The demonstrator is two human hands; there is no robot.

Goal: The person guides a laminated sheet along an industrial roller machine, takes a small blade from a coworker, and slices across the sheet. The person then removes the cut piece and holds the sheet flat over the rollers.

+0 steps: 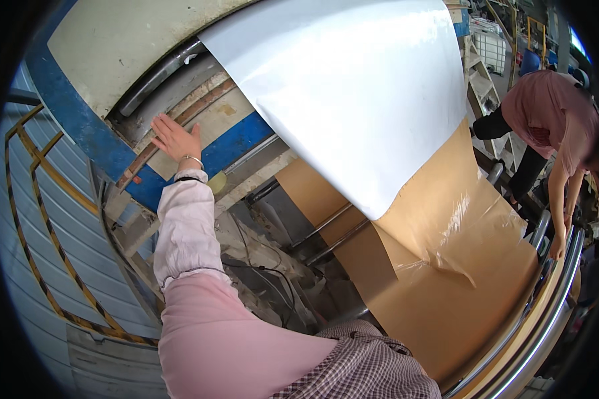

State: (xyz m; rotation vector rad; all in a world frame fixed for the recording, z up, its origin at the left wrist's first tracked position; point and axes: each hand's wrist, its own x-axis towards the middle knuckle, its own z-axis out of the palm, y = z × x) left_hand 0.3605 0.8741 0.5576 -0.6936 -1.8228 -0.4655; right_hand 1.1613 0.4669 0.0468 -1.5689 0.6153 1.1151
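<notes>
My left hand (176, 139) reaches out flat, fingers stretched, at a worn brown strip (203, 101) along the frame of a large blue and cream machine (123, 50). It looks laid on that edge and holds nothing. Beside it, a dark metal roller (160, 76) sits in the machine's opening. A wide glossy white sheet (353, 86) hangs down to the right of the hand. Below the white part stretches brown paper (439, 266), creased and shiny in places. My right hand is out of view.
At the right a co-worker (546, 113) in a pink top bends over shiny metal rollers (546, 312), one hand on them. Behind stands a stepladder (482, 83). Yellow-black railing (43, 226) runs along the left. Metal bars (336, 233) and loose cables (273, 269) lie below my arm.
</notes>
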